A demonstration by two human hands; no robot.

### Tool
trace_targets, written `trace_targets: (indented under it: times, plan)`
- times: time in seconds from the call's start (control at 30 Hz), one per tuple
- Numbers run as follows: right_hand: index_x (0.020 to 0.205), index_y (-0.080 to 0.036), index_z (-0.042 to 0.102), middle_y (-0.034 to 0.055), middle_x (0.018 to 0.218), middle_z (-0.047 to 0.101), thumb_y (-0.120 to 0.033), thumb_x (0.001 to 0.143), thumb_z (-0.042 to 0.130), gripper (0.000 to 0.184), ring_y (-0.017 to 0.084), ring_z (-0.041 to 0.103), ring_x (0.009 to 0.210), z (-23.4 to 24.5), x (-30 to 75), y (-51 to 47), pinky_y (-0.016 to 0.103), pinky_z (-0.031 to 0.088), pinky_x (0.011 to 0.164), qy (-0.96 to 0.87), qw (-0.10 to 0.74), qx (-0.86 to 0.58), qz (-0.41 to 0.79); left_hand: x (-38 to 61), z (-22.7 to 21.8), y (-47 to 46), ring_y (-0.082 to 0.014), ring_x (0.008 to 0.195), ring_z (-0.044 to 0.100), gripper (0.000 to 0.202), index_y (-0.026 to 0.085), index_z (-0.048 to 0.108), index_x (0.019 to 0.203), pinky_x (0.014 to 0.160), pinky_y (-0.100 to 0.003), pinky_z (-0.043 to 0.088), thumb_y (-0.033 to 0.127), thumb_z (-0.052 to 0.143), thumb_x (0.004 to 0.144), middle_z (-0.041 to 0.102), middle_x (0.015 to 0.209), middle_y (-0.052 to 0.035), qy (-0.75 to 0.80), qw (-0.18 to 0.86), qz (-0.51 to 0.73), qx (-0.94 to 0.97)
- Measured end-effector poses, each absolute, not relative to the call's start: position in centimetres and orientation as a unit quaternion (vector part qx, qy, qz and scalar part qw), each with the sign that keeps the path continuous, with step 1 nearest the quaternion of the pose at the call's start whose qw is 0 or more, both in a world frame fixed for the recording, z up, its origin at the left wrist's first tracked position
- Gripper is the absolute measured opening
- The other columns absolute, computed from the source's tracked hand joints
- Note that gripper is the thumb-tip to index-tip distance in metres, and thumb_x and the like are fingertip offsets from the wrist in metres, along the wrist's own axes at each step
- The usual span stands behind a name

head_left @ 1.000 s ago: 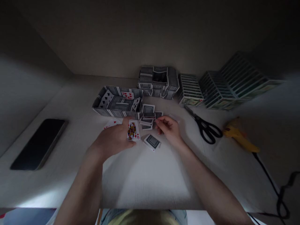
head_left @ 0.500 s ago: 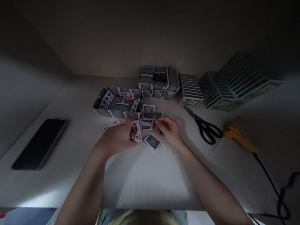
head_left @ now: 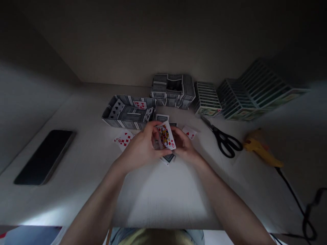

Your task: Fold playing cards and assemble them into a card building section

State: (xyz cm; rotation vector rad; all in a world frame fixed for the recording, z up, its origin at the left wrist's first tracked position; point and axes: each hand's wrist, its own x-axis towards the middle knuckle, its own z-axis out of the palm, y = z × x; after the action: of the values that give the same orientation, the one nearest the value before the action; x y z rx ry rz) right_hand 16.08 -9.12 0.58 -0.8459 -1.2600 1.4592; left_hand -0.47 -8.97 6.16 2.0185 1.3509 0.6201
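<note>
My left hand (head_left: 141, 143) is closed on a queen of diamonds playing card (head_left: 165, 135), held up face toward me, thumb at its lower edge and fingers behind its left side. My right hand (head_left: 184, 141) meets the card's right edge with curled fingers, partly hidden behind it. Beneath the hands a face-down card (head_left: 168, 159) lies on the table, partly covered. Just behind them shows another patterned card back (head_left: 162, 118). Face-up red cards (head_left: 124, 140) lie left of my left hand, and a two of hearts (head_left: 189, 132) lies beyond my right hand.
An open box made of cards (head_left: 114, 121) stands behind my left hand. Farther back are a closed card box with an opening (head_left: 159, 88) and slatted card structures (head_left: 208, 97). Scissors (head_left: 224, 139) and a yellow glue gun (head_left: 263, 149) lie right; a phone (head_left: 44, 158) lies left.
My left hand has moved right and up, lifting the queen of diamonds off the table area. Both hands now meet at the card. The two of hearts has come into view.
</note>
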Motion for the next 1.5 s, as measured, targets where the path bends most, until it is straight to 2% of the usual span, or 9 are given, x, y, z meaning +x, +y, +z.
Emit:
trace_targets:
  times: [0.1, 0.2, 0.33, 0.43, 0.5, 0.8, 0.93, 1.23, 1.5]
  plan:
    - [0.121, -0.030, 0.044, 0.0043, 0.116, 0.055, -0.023, 0.053, 0.073, 0.074, 0.022, 0.055, 0.101, 0.5, 16.5, -9.2, 0.035, 0.047, 0.082, -0.519, 0.484, -0.311, 0.633, -0.1, 5.7, -8.8, -0.0169, 0.087, 0.054, 0.076, 0.022, 0.036, 0.118, 0.070, -0.027, 0.045, 0.039, 0.073, 0.054, 0.052, 0.105, -0.0047, 0.510, 0.303, 0.274, 0.757]
    - [0.126, -0.031, 0.037, 0.0048, 0.124, 0.050, -0.023, 0.053, 0.075, 0.083, 0.022, 0.053, 0.105, 0.7, 16.5, -9.3, 0.036, 0.047, 0.083, -0.505, 0.467, -0.304, 0.659, 0.0, 5.6, -8.6, -0.0166, 0.089, 0.054, 0.052, 0.021, 0.045, 0.108, 0.069, -0.027, 0.045, 0.035, 0.067, 0.063, 0.051, 0.107, -0.0052, 0.502, 0.299, 0.294, 0.757]
    - [0.113, -0.027, 0.052, 0.0023, 0.112, 0.059, -0.024, 0.056, 0.074, 0.061, 0.018, 0.057, 0.099, 0.9, 16.1, -9.2, 0.030, 0.050, 0.080, -0.487, 0.472, -0.340, 0.652, 0.1, 5.4, -8.3, -0.0145, 0.084, 0.055, 0.031, 0.020, 0.049, 0.100, 0.067, -0.025, 0.045, 0.029, 0.059, 0.071, 0.056, 0.098, -0.0034, 0.505, 0.325, 0.311, 0.737]
    - [0.099, -0.023, 0.060, 0.0011, 0.092, 0.067, -0.030, 0.068, 0.066, 0.033, 0.014, 0.063, 0.077, 0.8, 15.9, -9.0, 0.026, 0.053, 0.065, -0.468, 0.473, -0.382, 0.642, 0.1, 4.9, -8.1, -0.0130, 0.081, 0.056, 0.034, 0.020, 0.045, 0.104, 0.064, -0.023, 0.045, 0.026, 0.057, 0.073, 0.058, 0.094, -0.0027, 0.510, 0.337, 0.328, 0.719]
    - [0.096, -0.021, 0.062, 0.0017, 0.085, 0.067, -0.032, 0.071, 0.062, 0.028, 0.014, 0.063, 0.070, 0.8, 16.0, -8.9, 0.027, 0.053, 0.060, -0.455, 0.472, -0.391, 0.646, 0.1, 4.6, -8.0, -0.0123, 0.077, 0.055, 0.038, 0.020, 0.042, 0.108, 0.063, -0.023, 0.044, 0.026, 0.056, 0.074, 0.056, 0.093, -0.0028, 0.519, 0.308, 0.345, 0.719]
    - [0.094, -0.021, 0.064, 0.0029, 0.090, 0.068, -0.029, 0.071, 0.063, 0.024, 0.017, 0.064, 0.078, 0.8, 15.9, -8.7, 0.033, 0.051, 0.075, -0.322, 0.509, -0.333, 0.725, 1.4, 4.3, -8.9, -0.0270, 0.105, 0.042, 0.069, 0.020, 0.037, 0.121, 0.088, -0.043, 0.038, 0.037, 0.068, 0.062, 0.046, 0.111, -0.0089, 0.500, 0.133, 0.318, 0.794]
    - [0.094, -0.021, 0.063, 0.0036, 0.088, 0.068, -0.031, 0.071, 0.062, 0.026, 0.020, 0.063, 0.083, 1.0, 15.8, -8.8, 0.035, 0.051, 0.074, -0.285, 0.487, -0.325, 0.759, 2.2, 3.9, -9.5, -0.0297, 0.106, 0.040, 0.084, 0.018, 0.026, 0.130, 0.088, -0.045, 0.037, 0.038, 0.070, 0.061, 0.045, 0.113, -0.0116, 0.507, 0.114, 0.306, 0.798]
    - [0.100, -0.022, 0.060, 0.0039, 0.099, 0.065, -0.033, 0.071, 0.061, 0.032, 0.022, 0.059, 0.096, 1.2, 16.2, -9.1, 0.039, 0.045, 0.087, -0.329, 0.448, -0.317, 0.768, 2.2, 4.0, -9.5, -0.0277, 0.107, 0.040, 0.075, 0.018, 0.028, 0.129, 0.090, -0.044, 0.037, 0.027, 0.066, 0.065, 0.044, 0.115, -0.0109, 0.497, 0.135, 0.343, 0.786]
    - [0.121, -0.030, 0.045, 0.0023, 0.125, 0.050, -0.024, 0.060, 0.072, 0.067, 0.022, 0.043, 0.117, 1.3, 17.8, -8.3, 0.040, 0.033, 0.099, -0.467, 0.506, -0.277, 0.671, 1.5, 3.2, -8.7, -0.0241, 0.112, 0.038, 0.081, 0.024, 0.026, 0.130, 0.091, -0.040, 0.042, 0.023, 0.068, 0.062, 0.032, 0.118, -0.0089, 0.468, 0.258, 0.409, 0.740]
